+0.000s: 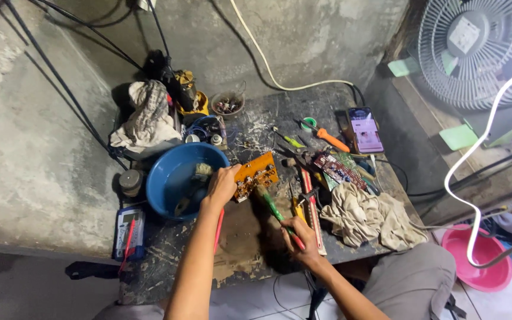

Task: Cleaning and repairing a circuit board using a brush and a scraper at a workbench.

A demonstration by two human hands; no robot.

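An orange circuit board (pixel 256 175) is held up at one edge by the left hand (pixel 221 185), its fingers closed around the board's near-left side, so that it is tilted just beside the rim of a blue basin (pixel 161 172). A green-handled brush (pixel 272 207) is gripped in the right hand (pixel 303 238), the fingers clenched about its red lower end, and its head is laid against the board's lower edge, just ahead of those fingers. The board's face is seen to be populated with parts; whether it has been brushed clean cannot be told at this size. Some wet or soiled matter and a small object are seen lying in the basin, to the far side of the left fingers. A second board (pixel 338 169), a beige rag (pixel 370 214), an orange-handled screwdriver (pixel 330 140) and a phone (pixel 365 129) lie untouched beyond and to the outer side of the right fingers. A multimeter (pixel 129 232) rests well apart, outward of the left fingers. The brushing is judged to be under way, not finished.
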